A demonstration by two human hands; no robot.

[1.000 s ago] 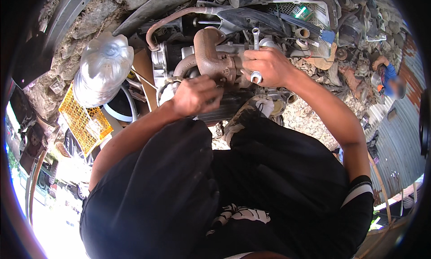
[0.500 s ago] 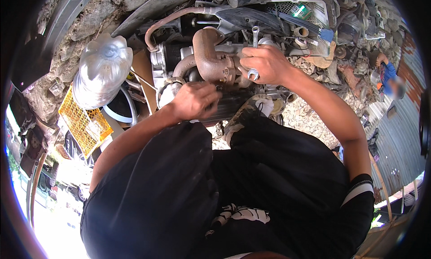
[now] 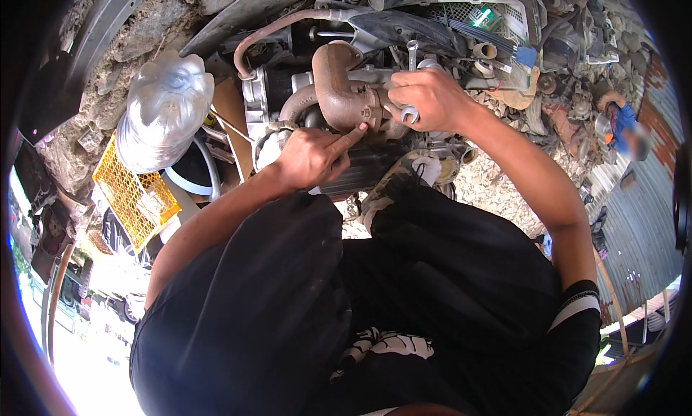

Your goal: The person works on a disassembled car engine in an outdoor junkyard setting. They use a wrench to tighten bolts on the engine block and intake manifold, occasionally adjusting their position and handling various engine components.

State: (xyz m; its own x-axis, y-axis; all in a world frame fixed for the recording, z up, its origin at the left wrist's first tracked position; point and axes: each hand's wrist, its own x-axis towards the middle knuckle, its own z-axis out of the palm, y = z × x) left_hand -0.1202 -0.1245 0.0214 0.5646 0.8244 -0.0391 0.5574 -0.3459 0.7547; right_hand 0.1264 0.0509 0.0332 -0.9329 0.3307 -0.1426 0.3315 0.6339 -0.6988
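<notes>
My right hand is wrapped around a combination wrench. One end of it stands up above my fingers, and the other shows below them. Beside it is a rusty, bent exhaust pipe on an engine. My left hand stretches its index finger to the small bolts at the pipe's flange, the fingertip at or touching them. The other left fingers are curled, and nothing shows in them.
To the left, a large clear plastic bottle stands by a yellow plastic crate. A white basket and loose metal parts lie at the far right. A person in blue is at the right edge, near corrugated metal sheets.
My left hand has gone from loosely closed to pointing, its index finger now reaching the flange bolts. My right hand has turned the wrench slightly.
</notes>
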